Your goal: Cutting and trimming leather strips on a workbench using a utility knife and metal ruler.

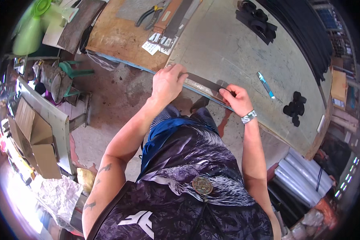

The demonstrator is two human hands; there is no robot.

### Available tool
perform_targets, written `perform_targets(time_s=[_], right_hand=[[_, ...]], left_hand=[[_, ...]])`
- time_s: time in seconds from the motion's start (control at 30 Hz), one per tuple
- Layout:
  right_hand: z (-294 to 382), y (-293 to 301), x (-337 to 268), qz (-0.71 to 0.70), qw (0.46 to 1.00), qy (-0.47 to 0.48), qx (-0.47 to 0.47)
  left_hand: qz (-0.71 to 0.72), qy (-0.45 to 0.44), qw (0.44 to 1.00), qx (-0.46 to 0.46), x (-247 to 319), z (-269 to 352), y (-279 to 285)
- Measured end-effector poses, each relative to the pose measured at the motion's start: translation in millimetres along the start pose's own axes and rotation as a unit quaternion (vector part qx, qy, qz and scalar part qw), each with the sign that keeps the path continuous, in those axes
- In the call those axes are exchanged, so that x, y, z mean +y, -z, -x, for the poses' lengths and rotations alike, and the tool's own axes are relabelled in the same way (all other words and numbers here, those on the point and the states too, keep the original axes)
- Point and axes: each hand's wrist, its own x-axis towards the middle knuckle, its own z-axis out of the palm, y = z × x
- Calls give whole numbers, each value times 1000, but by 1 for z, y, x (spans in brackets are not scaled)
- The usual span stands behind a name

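Note:
A short dark strap (205,81), which looks like leather, lies along the near edge of the worktable (219,45), stretched between my hands. My left hand (169,81) grips its left end between thumb and fingers. The fingers of my right hand (237,99) pinch the other end. Just below the strap, a strip with whitish marks runs along the table edge; what it is I cannot tell. Right of my hands lies a light-blue cutter or marker (266,85). Beyond my left hand are several belts with metal buckles (167,40) and paper tags, beside pliers with black and yellow handles (151,15).
Coiled black straps (256,22) and small black rolls (294,108) rest on the table. Long dark strips (300,33) hang along its far side. A green fan (27,30) stands at upper left, an open cardboard box (37,138) at left, plastic-wrapped rolls (303,177) at lower right.

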Motion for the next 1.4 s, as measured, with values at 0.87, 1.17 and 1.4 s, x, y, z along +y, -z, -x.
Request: perform_targets(time_s=[0.87,1.17,1.4], right_hand=[[-29,16,23,162,987,-2,-10],[-12,17,8,237,970,-1,50],[-8,14,4,253,964,-39,78]], left_hand=[[-179,-31,947,266,5,17,-58],[-227,-5,948,222,23,15,-44],[-242,27,957,160,29,21,-43]])
